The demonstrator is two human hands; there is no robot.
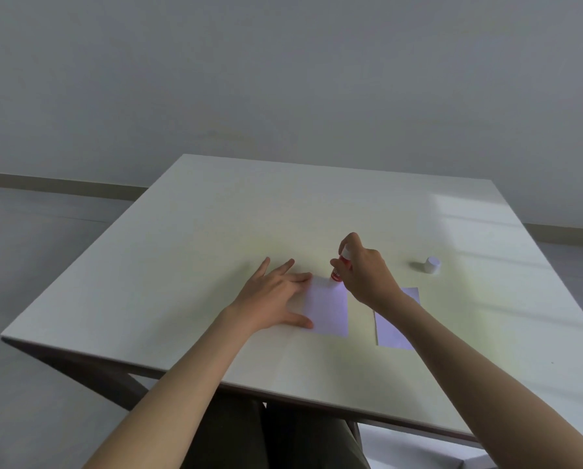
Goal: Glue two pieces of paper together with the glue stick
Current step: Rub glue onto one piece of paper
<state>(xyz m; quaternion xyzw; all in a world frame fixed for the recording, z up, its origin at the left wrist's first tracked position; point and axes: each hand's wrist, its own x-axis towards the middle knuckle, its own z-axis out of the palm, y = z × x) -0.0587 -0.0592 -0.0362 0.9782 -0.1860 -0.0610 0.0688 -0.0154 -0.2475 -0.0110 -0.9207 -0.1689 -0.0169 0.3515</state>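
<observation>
Two small white paper squares lie on the cream table (215, 231). My left hand (276, 299) rests flat with spread fingers on the left edge of the left paper (329, 309). My right hand (364, 275) grips a red and white glue stick (339, 269), held tilted with its lower end touching the far edge of that paper. The right paper (393, 328) lies beside it, partly hidden under my right forearm. The glue stick's white cap (431, 265) stands on the table to the right, apart from both papers.
The table's near edge runs diagonally across the lower view, with my legs below it. Grey floor lies to the left and a plain wall stands behind. A bright patch of window light falls on the table's far right corner.
</observation>
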